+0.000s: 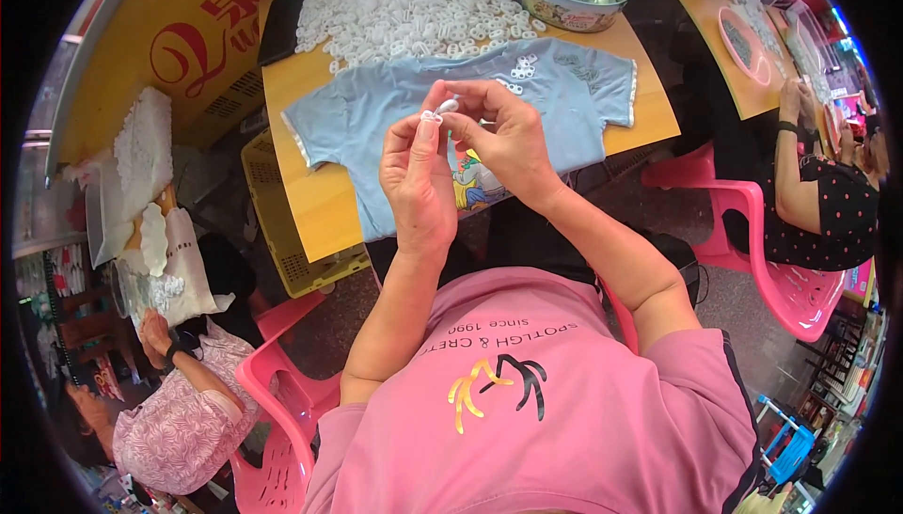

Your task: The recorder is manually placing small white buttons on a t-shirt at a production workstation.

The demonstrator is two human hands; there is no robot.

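Observation:
Above a light-blue T-shirt (376,105) spread on the table, both of my hands meet at the fingertips. My left hand (419,180) is closed, thumb and fingers pinching a small white plastic piece (431,117). Right beside it, my right hand (508,133) pinches another small white part (451,106) against the first. Whether the two parts are joined I cannot tell. On the shirt, to the right of my hands, lie a few white two-holed pieces (523,66) and a scatter of small grey bits (576,67).
A large heap of white plastic pieces (404,6) covers the table's far side. Next to it stands a round tin (574,11) holding small shiny bits. A yellow crate (282,222) sits below the table's left edge. Other people work at left and right, by pink chairs (743,204).

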